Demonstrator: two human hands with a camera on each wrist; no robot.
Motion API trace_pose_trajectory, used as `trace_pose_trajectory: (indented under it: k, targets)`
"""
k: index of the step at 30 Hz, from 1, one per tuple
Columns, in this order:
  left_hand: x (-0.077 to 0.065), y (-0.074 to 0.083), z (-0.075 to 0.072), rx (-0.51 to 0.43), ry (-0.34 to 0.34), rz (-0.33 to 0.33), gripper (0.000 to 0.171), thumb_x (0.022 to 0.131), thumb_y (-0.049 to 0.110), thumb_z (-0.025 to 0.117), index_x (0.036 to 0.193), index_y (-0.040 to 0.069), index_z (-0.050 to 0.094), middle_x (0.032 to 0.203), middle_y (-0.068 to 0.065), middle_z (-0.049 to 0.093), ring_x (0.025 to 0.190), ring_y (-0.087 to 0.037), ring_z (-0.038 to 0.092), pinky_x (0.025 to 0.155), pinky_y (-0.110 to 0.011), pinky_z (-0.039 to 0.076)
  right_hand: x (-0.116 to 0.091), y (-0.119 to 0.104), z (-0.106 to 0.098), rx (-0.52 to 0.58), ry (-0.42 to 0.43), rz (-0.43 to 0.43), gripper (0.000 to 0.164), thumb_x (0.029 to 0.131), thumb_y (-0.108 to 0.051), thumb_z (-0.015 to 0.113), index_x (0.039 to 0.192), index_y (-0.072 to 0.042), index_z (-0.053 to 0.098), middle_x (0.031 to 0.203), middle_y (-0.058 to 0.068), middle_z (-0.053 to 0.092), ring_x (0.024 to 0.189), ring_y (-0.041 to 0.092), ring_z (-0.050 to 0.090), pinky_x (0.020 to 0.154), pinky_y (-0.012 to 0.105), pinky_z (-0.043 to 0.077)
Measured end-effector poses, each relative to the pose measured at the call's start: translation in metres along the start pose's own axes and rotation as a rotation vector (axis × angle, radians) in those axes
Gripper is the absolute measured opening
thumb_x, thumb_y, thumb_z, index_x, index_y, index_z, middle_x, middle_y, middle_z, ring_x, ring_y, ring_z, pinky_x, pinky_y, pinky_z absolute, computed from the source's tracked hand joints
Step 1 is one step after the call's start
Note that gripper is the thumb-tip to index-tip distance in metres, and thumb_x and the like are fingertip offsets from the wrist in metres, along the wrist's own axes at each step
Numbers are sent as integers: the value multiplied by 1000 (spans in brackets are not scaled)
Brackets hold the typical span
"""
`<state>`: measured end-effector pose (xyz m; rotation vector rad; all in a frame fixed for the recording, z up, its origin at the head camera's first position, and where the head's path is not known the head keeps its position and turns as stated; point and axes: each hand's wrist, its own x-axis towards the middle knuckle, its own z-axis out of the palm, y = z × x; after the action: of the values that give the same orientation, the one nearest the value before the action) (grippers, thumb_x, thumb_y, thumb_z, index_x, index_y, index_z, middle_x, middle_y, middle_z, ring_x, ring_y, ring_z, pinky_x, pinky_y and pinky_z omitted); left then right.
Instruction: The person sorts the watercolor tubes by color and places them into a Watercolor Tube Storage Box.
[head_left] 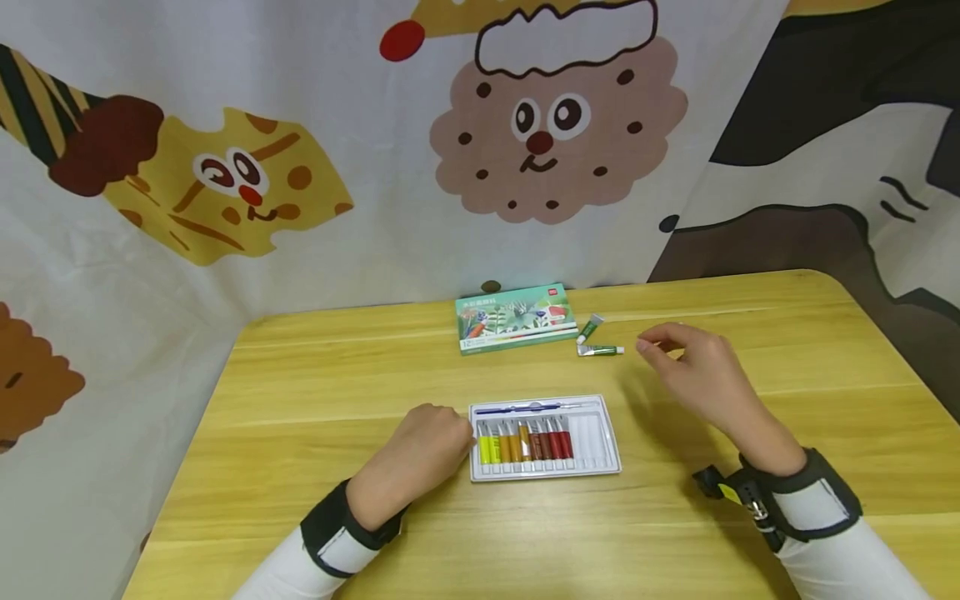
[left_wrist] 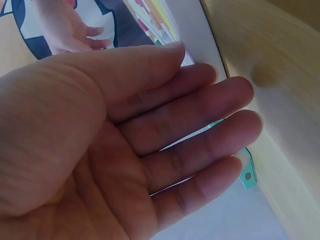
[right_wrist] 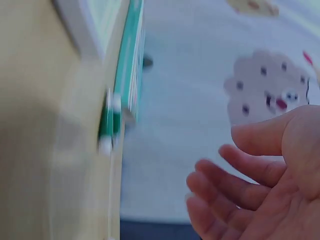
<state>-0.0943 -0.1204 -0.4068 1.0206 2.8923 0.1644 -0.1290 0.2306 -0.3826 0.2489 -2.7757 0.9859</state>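
My left hand [head_left: 420, 446] rests at the left edge of a white plastic tray [head_left: 611, 450], its fingertips right at the rim. In the left wrist view the fingers [left_wrist: 200, 112] are loosely extended, and the palm has nothing in it. The tray holds a row of small paint tubes [head_left: 513, 442], running from yellow through brown to red, and a blue paintbrush [head_left: 517, 409] along its top. Over the table to the right hovers my right hand [head_left: 697, 371], fingers relaxed and holding nothing. Two green paint tubes [head_left: 602, 351] lie close to its fingertips.
A teal paint box [head_left: 517, 321] lies at the back of the wooden table [head_left: 337, 367], beside the green tubes. Behind the table hangs a white curtain [head_left: 360, 242] with cartoon prints. The tray's right-hand slots [head_left: 588, 442] hold no tubes.
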Motion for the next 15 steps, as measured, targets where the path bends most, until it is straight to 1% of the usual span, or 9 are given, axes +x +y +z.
trace_pose_trajectory:
  k: [1,2,6,7,8,9,10,12,15]
  targets:
    - [0,0,0,1,-1,-1,23,98,11,70,77,3,74,58,1,55,52,-9,44,53,-31,43,3,6,-5,-9,8,19,26,103,-20,69,116,2,74,105,21,74,79,29,63,62,35,49]
    - [0,0,0,3,-2,-3,23,98,11,70,77,3,74,58,1,55,52,-9,44,53,-31,43,5,11,-9,-14,10,37,29,103,-20,67,121,3,72,109,25,73,81,34,65,63,38,50]
    - [1,1,0,9,-3,-5,23,99,11,70,78,3,74,58,1,55,51,-9,43,53,-31,43,14,38,-23,-44,-20,122,43,107,-24,60,136,8,61,126,38,62,96,51,65,73,55,52]
    - [1,1,0,10,-2,-4,23,99,11,70,78,3,74,58,1,55,51,-9,43,53,-31,43,16,45,-25,-50,-29,129,44,108,-23,58,138,9,59,127,40,60,94,52,65,71,55,51]
    - [1,1,0,12,-2,-4,23,99,11,70,78,3,74,58,1,55,51,-9,43,53,-31,42,18,53,-26,-57,-35,126,44,108,-21,56,139,10,57,130,42,58,101,55,65,76,59,52]
    - [1,1,0,12,-2,-4,23,99,11,70,78,3,74,58,0,55,52,-9,43,53,-31,42,19,60,-26,-68,-39,117,43,109,-19,56,139,12,57,130,43,57,101,55,64,75,59,51]
    - [1,1,0,12,-3,-4,22,99,10,70,78,3,75,58,0,55,52,-9,43,53,-31,42,21,67,-25,-78,-42,101,41,108,-15,55,137,13,57,129,43,58,97,53,65,72,57,51]
    - [1,1,0,10,-7,-5,22,99,10,70,79,2,75,58,0,55,52,-9,43,53,-30,42,24,82,-21,-115,-41,36,32,107,-6,55,130,15,61,123,43,61,91,51,65,68,56,51]
    - [1,1,0,6,-14,-7,21,99,9,70,80,2,75,58,0,56,52,-10,44,53,-30,42,26,98,-13,-166,-46,-68,22,102,5,58,119,14,68,115,38,67,90,51,67,70,59,53]
